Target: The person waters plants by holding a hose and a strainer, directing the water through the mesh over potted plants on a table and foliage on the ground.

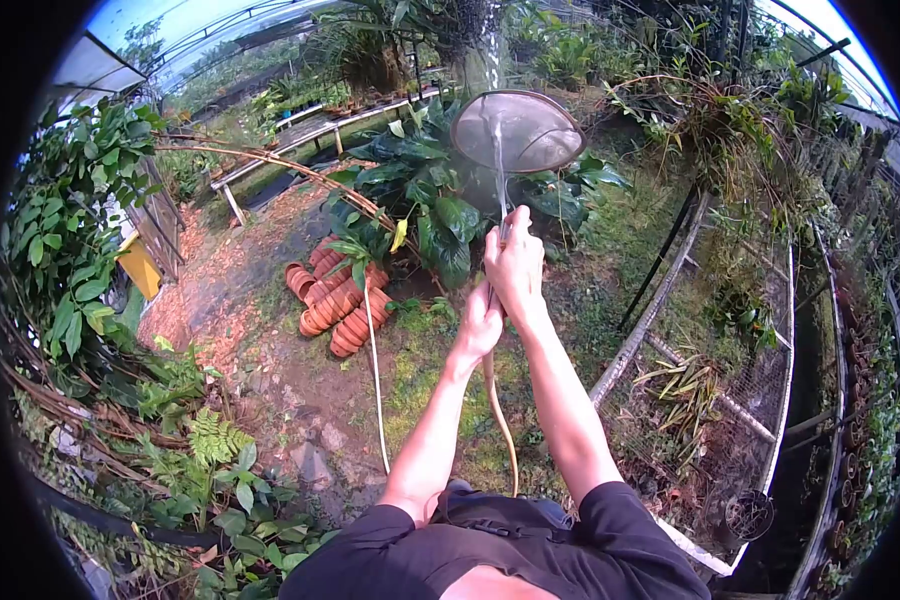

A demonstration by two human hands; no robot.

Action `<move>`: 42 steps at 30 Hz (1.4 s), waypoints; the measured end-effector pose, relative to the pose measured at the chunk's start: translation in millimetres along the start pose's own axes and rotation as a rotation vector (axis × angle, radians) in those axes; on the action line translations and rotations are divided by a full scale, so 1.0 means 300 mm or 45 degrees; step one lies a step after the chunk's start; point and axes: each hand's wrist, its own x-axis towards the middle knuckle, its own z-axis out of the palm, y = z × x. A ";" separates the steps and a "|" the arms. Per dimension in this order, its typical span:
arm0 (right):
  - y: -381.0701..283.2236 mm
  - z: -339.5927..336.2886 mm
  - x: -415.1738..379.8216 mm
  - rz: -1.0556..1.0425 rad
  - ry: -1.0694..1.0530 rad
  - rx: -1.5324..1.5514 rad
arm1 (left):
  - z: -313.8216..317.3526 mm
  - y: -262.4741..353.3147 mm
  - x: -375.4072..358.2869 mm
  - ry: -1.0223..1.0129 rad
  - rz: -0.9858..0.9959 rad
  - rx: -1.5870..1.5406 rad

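Both my arms are stretched forward around a hose [499, 420] that hangs down below them. My right hand [516, 262] is closed round the hose's front end, near its nozzle. Just below and to the left, my left hand [481, 318] is wrapped round the hose too. A jet of water [500, 165] shoots up and away from the nozzle, passing in front of a round, shallow, greyish disc [545, 135]. Large dark green leaves [450, 225] spread behind my hands.
Stacks of terracotta pots [345, 305] lie on the ground at centre left. A thin pale hose [375, 380] runs beside them. Right of me is a low mesh-covered frame [770, 400]. Farther back stands a long bench [310, 142]; a yellow panel [140, 265] is at left.
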 end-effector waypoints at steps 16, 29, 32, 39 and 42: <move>0.088 -0.126 -0.033 -0.032 -0.016 0.070 | 0.154 -0.068 -0.031 0.081 -0.066 -0.139; 0.137 -0.087 -0.123 -0.030 -0.028 -0.035 | 0.124 -0.208 -0.068 0.147 0.020 -0.031; 0.144 -0.078 -0.122 -0.024 0.022 -0.072 | 0.118 -0.219 -0.059 0.141 0.042 0.009; 0.166 -0.054 -0.097 0.032 -0.068 -0.089 | 0.095 -0.239 -0.038 0.076 -0.079 -0.027; 0.175 -0.035 -0.083 0.027 -0.075 -0.079 | 0.098 -0.205 -0.032 0.081 -0.097 0.001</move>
